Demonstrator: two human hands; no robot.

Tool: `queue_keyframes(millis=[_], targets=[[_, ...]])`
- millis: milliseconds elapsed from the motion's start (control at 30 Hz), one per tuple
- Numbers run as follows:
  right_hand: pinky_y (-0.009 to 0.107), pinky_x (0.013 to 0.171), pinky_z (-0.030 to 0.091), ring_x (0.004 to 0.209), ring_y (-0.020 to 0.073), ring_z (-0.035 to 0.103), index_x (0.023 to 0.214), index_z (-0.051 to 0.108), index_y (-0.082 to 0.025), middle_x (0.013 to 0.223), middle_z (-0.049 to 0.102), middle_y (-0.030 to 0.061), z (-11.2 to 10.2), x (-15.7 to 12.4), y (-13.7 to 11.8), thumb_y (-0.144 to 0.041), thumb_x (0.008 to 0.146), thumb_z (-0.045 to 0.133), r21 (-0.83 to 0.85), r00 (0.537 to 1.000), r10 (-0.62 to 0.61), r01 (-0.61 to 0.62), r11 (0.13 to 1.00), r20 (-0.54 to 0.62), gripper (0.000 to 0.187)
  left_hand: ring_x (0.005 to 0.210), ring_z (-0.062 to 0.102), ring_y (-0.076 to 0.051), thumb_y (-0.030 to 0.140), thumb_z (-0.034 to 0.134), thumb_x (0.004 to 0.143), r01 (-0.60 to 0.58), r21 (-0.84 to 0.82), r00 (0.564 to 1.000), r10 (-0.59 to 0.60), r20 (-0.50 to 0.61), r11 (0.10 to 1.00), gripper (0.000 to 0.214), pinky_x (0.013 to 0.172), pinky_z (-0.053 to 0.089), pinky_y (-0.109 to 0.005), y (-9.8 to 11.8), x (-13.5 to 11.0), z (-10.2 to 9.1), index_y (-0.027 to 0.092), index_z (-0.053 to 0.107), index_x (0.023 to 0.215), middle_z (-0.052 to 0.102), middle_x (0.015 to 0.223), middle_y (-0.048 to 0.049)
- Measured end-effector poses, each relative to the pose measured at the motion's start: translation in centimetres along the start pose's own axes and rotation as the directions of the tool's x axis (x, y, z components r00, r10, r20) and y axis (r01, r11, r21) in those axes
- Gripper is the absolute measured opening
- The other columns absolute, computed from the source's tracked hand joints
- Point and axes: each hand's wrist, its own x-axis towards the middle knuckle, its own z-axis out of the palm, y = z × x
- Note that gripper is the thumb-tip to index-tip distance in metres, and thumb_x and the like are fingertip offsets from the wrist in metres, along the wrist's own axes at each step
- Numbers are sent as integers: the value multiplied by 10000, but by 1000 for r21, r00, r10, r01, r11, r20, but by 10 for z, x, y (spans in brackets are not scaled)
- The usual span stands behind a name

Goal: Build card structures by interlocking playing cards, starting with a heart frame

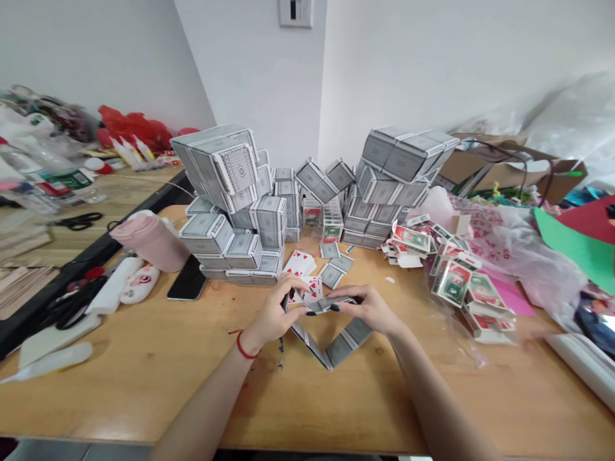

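My left hand, a red band at its wrist, pinches the left side of a folded strip of playing cards with grey patterned backs. The fingers of my right hand are closed on the strip's right side. The strip's lower part bends into a V near the table. Between my hands a face-up red-suited card shows; I cannot tell whether it is part of the strip. Just beyond lie a fan of loose playing cards and some folded grey card pieces.
Grey card-covered blocks rise in a left stack and a right stack. Opened card boxes lie in plastic at right. On the left are a phone, a pink cylindrical item, a white mouse and scissors.
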Motion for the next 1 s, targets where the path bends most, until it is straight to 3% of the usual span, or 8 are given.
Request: queue_keyframes(millis=[267,433,700,1000], targets=[[354,815,462,901,241,615,946,693,-185,963,692,74,2,0,-2,-426,698,639,46,996,59,-56,997,-70,350,1088,454,-243,173,625,695,-48,137,999,45,27,989,455,952,359,-427,7,2,2,212,454,1115,510,1114,-94],[374,815,465,892,248,617,950,689,-190,965,691,71,1,-1,-5,-426,707,632,-17,992,54,-56,998,-110,344,1193,398,-228,90,532,745,-51,296,999,49,14,954,362,1010,343,-437,15,2,5,230,500,1077,445,1230,-83],[369,854,461,940,240,606,955,680,-211,1024,666,82,1,-6,-13,-373,713,648,-96,976,-108,92,991,-186,294,1230,388,-234,34,474,748,-70,526,990,123,-66,848,296,1009,392,-420,19,-4,9,205,547,978,420,1278,-82],[377,894,442,986,250,588,984,675,-212,1036,653,96,3,-10,-18,-359,705,663,-198,961,-209,173,965,-183,315,1251,358,-258,23,460,754,-151,610,980,198,-10,778,242,1022,382,-423,20,-7,7,167,552,925,421,1282,-117]])
